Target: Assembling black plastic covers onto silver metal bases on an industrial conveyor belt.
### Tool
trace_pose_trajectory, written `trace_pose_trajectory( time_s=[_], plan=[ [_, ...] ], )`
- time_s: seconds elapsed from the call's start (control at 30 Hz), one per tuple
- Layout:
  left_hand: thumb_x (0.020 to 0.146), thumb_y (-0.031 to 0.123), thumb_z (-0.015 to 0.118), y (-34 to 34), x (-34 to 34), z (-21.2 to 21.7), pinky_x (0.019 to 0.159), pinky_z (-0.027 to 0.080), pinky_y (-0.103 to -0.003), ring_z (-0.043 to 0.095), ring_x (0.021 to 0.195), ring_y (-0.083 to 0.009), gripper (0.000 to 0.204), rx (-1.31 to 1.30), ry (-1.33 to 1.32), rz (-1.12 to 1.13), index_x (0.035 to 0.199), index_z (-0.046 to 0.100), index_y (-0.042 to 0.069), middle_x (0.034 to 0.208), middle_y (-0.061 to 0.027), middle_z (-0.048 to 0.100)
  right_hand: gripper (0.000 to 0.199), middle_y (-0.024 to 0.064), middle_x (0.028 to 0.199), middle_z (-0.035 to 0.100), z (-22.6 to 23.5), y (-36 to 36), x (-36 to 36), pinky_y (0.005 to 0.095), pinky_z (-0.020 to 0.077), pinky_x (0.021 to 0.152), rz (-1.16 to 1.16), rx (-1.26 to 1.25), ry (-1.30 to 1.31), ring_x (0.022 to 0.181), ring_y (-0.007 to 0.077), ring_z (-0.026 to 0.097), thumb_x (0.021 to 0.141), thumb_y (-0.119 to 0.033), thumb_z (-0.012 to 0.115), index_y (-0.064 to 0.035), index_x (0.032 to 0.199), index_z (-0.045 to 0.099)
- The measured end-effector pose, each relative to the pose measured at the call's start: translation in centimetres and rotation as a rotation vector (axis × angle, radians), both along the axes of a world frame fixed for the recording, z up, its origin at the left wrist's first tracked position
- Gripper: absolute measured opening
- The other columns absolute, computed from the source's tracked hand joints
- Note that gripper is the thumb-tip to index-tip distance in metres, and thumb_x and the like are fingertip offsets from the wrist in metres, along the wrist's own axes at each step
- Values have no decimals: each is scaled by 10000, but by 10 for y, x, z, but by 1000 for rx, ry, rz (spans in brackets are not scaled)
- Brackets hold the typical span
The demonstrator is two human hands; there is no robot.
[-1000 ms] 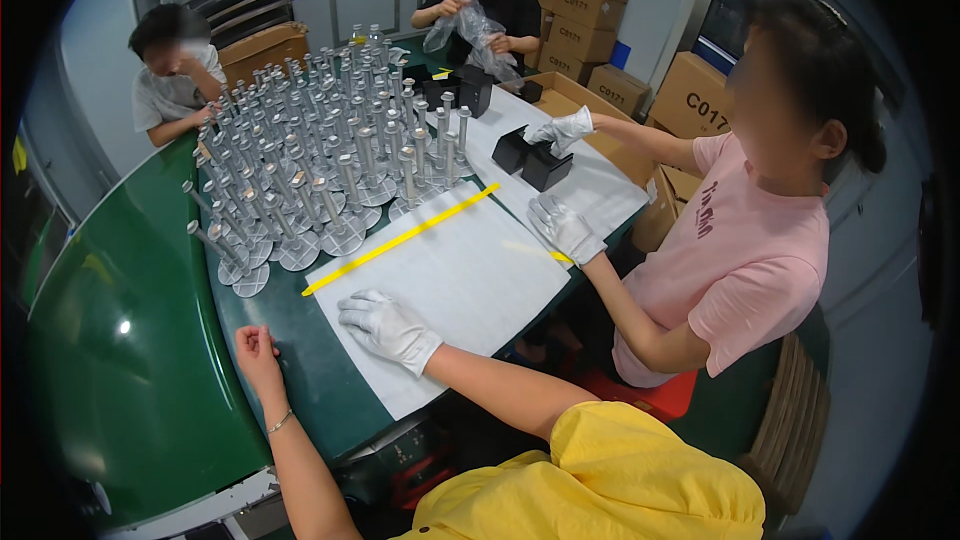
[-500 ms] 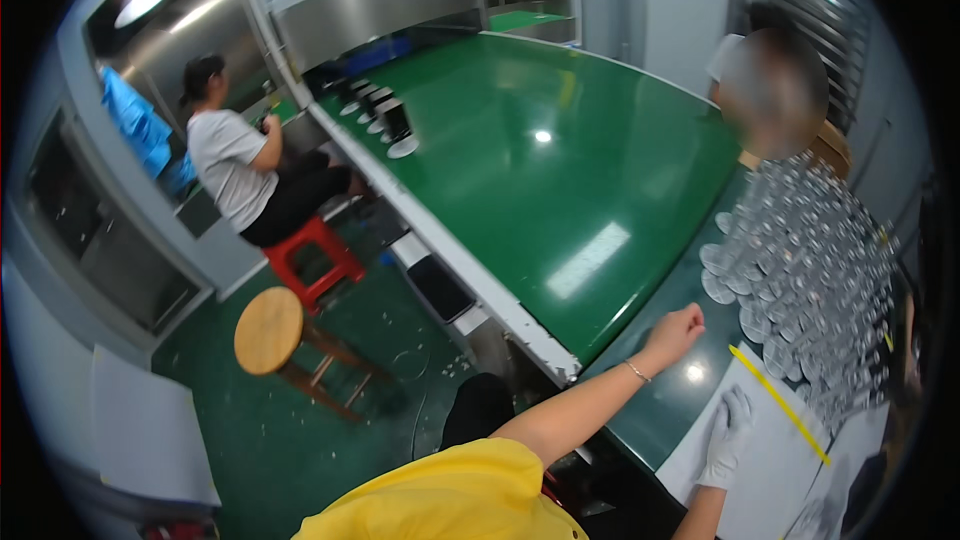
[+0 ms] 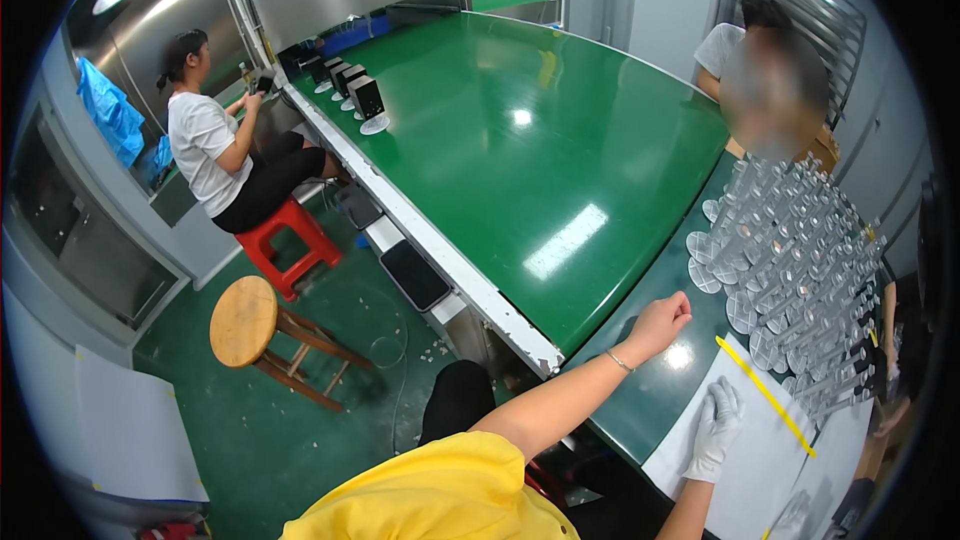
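Observation:
My left hand (image 3: 660, 328), bare with a bracelet at the wrist, is curled into a fist over the near edge of a dark green table (image 3: 642, 395). Nothing shows between its fingers. My right hand (image 3: 717, 427) wears a white glove and lies flat, fingers stretched, on a white sheet (image 3: 755, 470). A yellow strip (image 3: 765, 395) crosses that sheet, just beyond the glove. Past it stands a dense cluster of clear stands with round bases (image 3: 790, 260), touched by neither hand.
A wide green conveyor belt (image 3: 500, 170) bears several black boxes on clear discs (image 3: 366, 98). A phone (image 3: 415, 275) lies on the belt's side ledge. A wooden stool (image 3: 244, 322) is on the floor. One person (image 3: 205, 135) sits on a red stool (image 3: 290, 248); another (image 3: 718, 52) is beyond the stands.
The whole view has shifted, so the scene appears a little further left and higher. Both my hands keep their poses. The person at the left holds a dark object slightly higher.

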State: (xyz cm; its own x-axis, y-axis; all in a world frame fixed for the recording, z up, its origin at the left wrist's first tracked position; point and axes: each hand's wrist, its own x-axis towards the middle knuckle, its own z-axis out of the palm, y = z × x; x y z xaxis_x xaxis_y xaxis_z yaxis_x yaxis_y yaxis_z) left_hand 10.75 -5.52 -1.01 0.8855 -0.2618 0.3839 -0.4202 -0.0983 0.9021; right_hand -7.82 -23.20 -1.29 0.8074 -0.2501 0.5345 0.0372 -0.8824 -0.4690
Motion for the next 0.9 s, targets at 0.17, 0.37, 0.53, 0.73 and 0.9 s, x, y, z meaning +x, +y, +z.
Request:
trace_pose_trajectory(
  time_s=[0.17, 0.37, 0.53, 0.73, 0.9],
  plan=[
    [945, 113, 681, 1, -2, 2, 647, 503, -391, 664, 704, -294, 140, 20, 64, -49, 980, 583, 20, 783, -139, 679, 213, 166, 1234, 719, 2, 4, -4, 427, 505, 1036, -10, 33, -3, 1189, 344, 636, 877, -7, 707, -50, 1081, 755],
    [957, 122, 660, 15, 0, -5, 654, 519, -394, 688, 735, -293, 107, 31, 27, 3, 1000, 611, 37, 812, -128, 704, 220, 151, 1238, 723, 3, 13, 1, 420, 512, 1024, -8, -1, 10, 1176, 338, 645, 858, -15, 725, -61, 1071, 762],
    [941, 158, 686, -22, -1, -5, 739, 558, -381, 705, 787, -284, 138, 16, 63, -60, 1015, 645, 48, 847, -144, 715, 283, 160, 1200, 726, 0, -11, -15, 427, 496, 1045, -69, -3, -17, 1169, 347, 644, 789, 39, 705, -35, 1055, 766],
    [1011, 190, 620, 21, 19, -15, 601, 452, -245, 542, 693, -72, 96, -18, 243, -110, 988, 626, 98, 777, 37, 571, 285, 130, 1211, 728, 12, 25, 10, 430, 495, 1071, -3, -43, -18, 1224, 341, 639, 804, -25, 708, -64, 1080, 762],
    [1012, 122, 623, 3, 23, -25, 542, 426, -211, 550, 651, -54, 67, -77, 218, -201, 1005, 615, 55, 792, 5, 615, 173, 88, 1190, 730, 13, 12, -1, 411, 538, 988, -72, -68, -134, 1130, 305, 650, 848, -114, 720, -84, 1015, 757]
  ],
)
